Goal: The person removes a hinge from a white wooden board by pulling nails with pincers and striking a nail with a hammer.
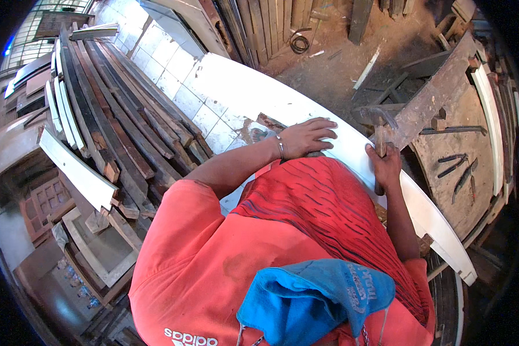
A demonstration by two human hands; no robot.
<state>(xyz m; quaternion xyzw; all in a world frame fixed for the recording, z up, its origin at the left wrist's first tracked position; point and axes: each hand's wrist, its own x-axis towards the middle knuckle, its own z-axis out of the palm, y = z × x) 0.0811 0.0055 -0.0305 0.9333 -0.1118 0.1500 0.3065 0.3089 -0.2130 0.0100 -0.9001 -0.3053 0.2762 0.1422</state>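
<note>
A long white board [259, 95] runs slantwise in front of my body, from the tiled floor side down to the lower right. My left hand [308, 137] lies over the board's near edge, palm down, with its fingers stretched out. It wears a thin bracelet at the wrist. My right hand [385, 162] is wrapped round the handle of a hammer [379, 140], whose head is raised above the board's far edge. The lower end of the handle shows below my fist. Whether a nail is under my left fingers is hidden.
Long timber planks [115, 104] are stacked on the left, with a short white plank [78, 167] beside them. On the right, pliers [464, 179] lie on a wooden bench [438, 155]. A dark coil [300, 42] rests on the floor near upright boards [268, 26].
</note>
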